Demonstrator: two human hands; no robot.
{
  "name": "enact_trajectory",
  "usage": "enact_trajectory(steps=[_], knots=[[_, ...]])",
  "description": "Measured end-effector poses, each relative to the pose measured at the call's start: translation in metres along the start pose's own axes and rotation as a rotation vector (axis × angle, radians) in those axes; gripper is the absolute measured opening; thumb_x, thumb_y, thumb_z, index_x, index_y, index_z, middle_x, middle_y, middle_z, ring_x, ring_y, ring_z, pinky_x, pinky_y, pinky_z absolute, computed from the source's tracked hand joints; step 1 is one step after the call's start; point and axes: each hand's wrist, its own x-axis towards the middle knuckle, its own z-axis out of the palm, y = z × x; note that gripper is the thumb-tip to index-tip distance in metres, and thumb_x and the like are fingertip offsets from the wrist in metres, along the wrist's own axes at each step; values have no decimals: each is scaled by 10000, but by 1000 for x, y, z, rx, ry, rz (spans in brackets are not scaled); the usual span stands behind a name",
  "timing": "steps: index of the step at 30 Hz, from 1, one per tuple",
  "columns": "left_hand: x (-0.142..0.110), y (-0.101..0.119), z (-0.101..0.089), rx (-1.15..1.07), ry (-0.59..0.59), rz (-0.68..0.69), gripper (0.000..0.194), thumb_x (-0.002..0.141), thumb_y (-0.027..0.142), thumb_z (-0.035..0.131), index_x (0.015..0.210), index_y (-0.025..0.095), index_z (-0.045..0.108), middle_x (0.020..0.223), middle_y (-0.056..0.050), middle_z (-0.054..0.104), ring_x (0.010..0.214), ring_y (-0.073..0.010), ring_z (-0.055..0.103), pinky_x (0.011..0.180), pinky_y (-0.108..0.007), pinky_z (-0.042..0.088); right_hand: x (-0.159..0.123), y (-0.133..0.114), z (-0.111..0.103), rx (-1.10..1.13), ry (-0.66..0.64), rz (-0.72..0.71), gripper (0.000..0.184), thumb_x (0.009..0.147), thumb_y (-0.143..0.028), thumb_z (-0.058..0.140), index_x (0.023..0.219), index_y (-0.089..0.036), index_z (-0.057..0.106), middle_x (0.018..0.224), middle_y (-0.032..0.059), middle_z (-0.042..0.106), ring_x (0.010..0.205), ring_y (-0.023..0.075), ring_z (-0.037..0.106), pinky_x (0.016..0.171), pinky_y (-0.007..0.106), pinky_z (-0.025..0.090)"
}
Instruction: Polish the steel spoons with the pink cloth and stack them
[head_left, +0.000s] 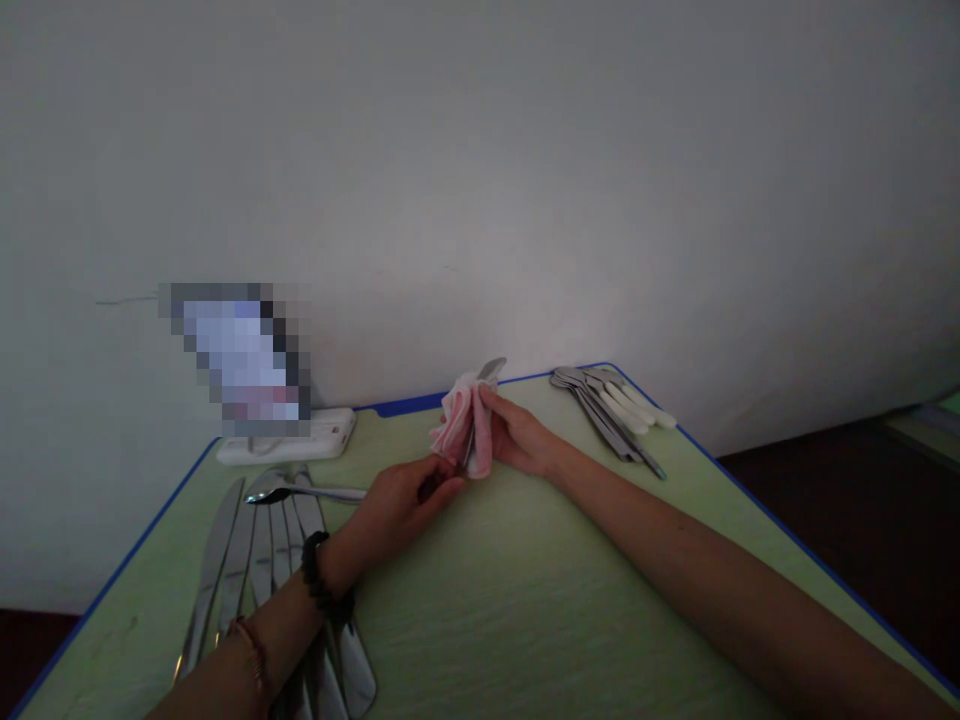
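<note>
Above the middle of the table, my right hand (517, 432) grips a pink and white cloth (460, 420) folded around a piece of metal cutlery (493, 369). Its rounded grey tip sticks out at the top of the cloth; whether it is a spoon or a knife I cannot tell. My left hand (412, 497), closed, pinches the lower end just under the cloth, where the fingers partly hide it. Beside my left forearm lie several table knives (225, 560), partly covered by the arm. A spoon (322, 491) rests across their upper ends.
At the back right lie a bundle of metal spoons (596, 410) and several white-handled utensils (630, 405). A blurred-out screen (240, 355) leans over a white case (330, 435) at the back left. The green table (525, 600) has a blue edge and meets a pale wall (480, 180).
</note>
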Motion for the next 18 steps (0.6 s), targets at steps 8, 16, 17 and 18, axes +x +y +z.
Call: enact_trajectory(steps=[8, 16, 17, 18], knots=[[-1, 1, -1, -74, 74, 6, 304, 909, 424, 419, 846, 168, 571, 731, -10, 600, 642, -146, 521, 603, -241, 378, 3, 5, -1, -54, 16, -45, 352, 732, -462, 682, 882, -150, 622, 853, 57, 682, 877, 191, 631, 864, 335, 483], [-1, -3, -1, -22, 153, 5, 296, 927, 401, 394, 844, 180, 573, 739, -16, 614, 664, -160, 552, 638, -251, 404, 3, 9, -8, -270, -51, -31, 368, 657, -463, 744, 799, -136, 652, 723, 4, 645, 714, 113, 570, 744, 253, 440], [-1, -3, -1, -16, 159, 0, 301, 929, 406, 389, 831, 182, 565, 731, -16, 613, 660, -162, 553, 633, -252, 404, 3, 8, -8, -305, -60, -35, 377, 640, -462, 754, 807, -138, 657, 736, 1, 647, 714, 111, 565, 736, 250, 436], [0, -3, -1, -4, 163, 0, 308, 931, 410, 384, 814, 184, 557, 723, -16, 612, 653, -164, 552, 629, -254, 403, 3, 8, -8, -344, -65, -40, 382, 626, -460, 763, 809, -141, 659, 747, -2, 648, 712, 109, 560, 728, 249, 432]])
